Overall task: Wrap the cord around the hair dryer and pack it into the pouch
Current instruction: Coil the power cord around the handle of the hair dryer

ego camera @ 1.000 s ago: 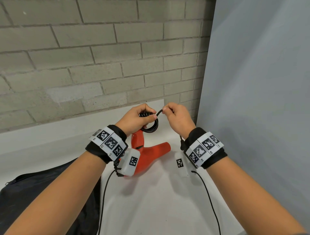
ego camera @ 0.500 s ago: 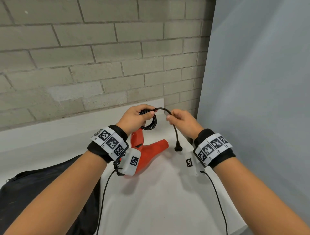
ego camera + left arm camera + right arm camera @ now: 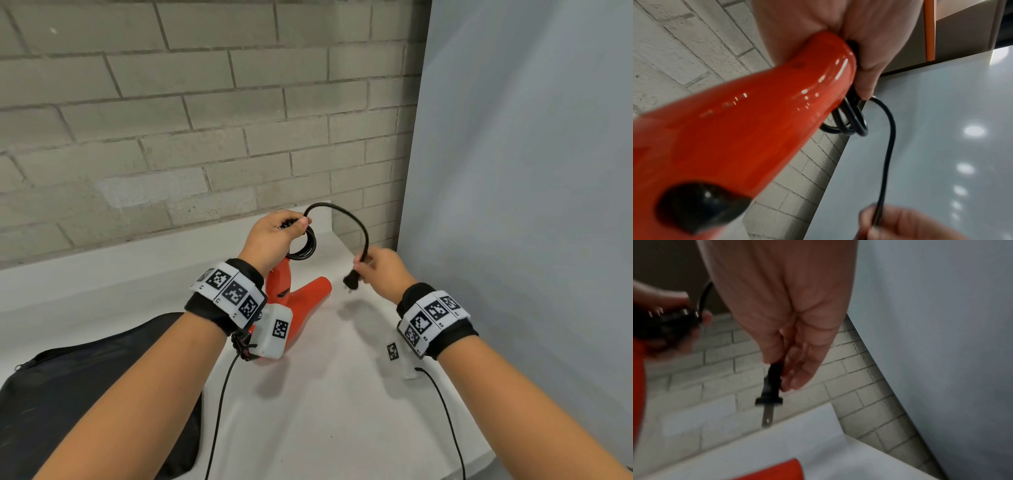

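Observation:
The orange-red hair dryer (image 3: 301,298) stands above the white table, its handle end up in my left hand (image 3: 274,236). That hand grips the handle end together with several black cord loops (image 3: 305,245), also plain in the left wrist view as cord loops (image 3: 851,125) beside the dryer handle (image 3: 756,121). The free cord (image 3: 346,219) arcs right and down to my right hand (image 3: 380,270), which pinches it just above the plug (image 3: 351,282). In the right wrist view the plug (image 3: 769,395) hangs prongs down below my fingers (image 3: 797,378). The black pouch (image 3: 85,394) lies at the lower left.
A white table (image 3: 325,411) runs to a grey brick wall (image 3: 205,137) behind. A pale blue-grey panel (image 3: 513,171) stands close on the right. Thin black sensor cables (image 3: 445,421) trail from both wristbands toward the front edge.
My right hand has slid along the cord from beside the left hand, out to the right and down, to the plug end. The free cord now spans a wide arc. The left hand stayed put.

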`<state>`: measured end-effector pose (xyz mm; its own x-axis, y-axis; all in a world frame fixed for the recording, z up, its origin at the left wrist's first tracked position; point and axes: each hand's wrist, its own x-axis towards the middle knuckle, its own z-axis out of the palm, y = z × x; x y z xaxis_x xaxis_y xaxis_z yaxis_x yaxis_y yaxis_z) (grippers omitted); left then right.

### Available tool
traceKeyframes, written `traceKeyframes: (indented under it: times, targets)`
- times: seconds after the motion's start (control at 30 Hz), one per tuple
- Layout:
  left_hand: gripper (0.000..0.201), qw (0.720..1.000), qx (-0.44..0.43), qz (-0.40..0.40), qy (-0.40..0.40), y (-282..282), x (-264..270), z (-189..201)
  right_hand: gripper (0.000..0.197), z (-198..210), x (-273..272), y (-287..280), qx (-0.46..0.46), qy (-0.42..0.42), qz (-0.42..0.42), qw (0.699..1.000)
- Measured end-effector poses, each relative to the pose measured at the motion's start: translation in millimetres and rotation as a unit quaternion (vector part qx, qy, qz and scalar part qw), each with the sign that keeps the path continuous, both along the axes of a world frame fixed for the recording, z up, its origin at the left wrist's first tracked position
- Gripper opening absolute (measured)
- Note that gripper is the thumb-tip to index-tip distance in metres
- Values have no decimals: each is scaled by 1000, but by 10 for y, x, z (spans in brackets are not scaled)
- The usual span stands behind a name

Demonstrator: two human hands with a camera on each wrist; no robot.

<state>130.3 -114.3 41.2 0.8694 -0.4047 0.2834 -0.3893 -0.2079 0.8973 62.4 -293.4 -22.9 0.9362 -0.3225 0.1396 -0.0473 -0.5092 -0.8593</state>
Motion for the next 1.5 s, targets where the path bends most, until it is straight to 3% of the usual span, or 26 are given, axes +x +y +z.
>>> traceKeyframes:
  times: [0.13,0.23,0.33,0.43,0.53,0.8,0.97,1.07,1.13,1.2,1.33,1.43,1.5]
  targets:
    - [13,1000,1,7,-1,34,7,19,26,263,-112,194,155,-206,-12,966]
    - [17,1000,-2,8,16,33,18,22,27,421,-151,405,196,-254,51,946]
    - [23,1000,-1,-1,26,19,4,22,23,490,-106,585,127,-232,68,962]
    - [21,999,2,-11,37,9,-40,39,5,474,-58,689,23,-207,50,977]
    - [20,999,-5,-10,44,9,-47,44,10,421,-12,726,-26,-221,10,975]
    - [16,999,-20,-7,31,24,-15,26,12,400,65,773,-61,-224,-2,973]
    - [17,1000,-5,-4,3,-13,0,26,35,295,194,793,-94,-262,-17,960]
    - [18,999,2,-39,12,-3,-9,29,37,205,310,804,-12,-270,-49,962]
    - [16,996,-8,-72,47,2,-12,10,30,199,357,802,27,-271,-22,962]
    - [15,993,-34,-91,68,15,-18,6,40,238,383,788,24,-260,41,964]
    - [20,993,-49,-95,59,50,8,13,39,232,423,676,11,-194,109,975]
    - [24,990,-55,-109,73,38,-8,17,57,110,331,544,-45,-174,122,976]
    - [25,991,-50,-104,74,11,-8,22,57,11,226,452,-98,-141,109,979]
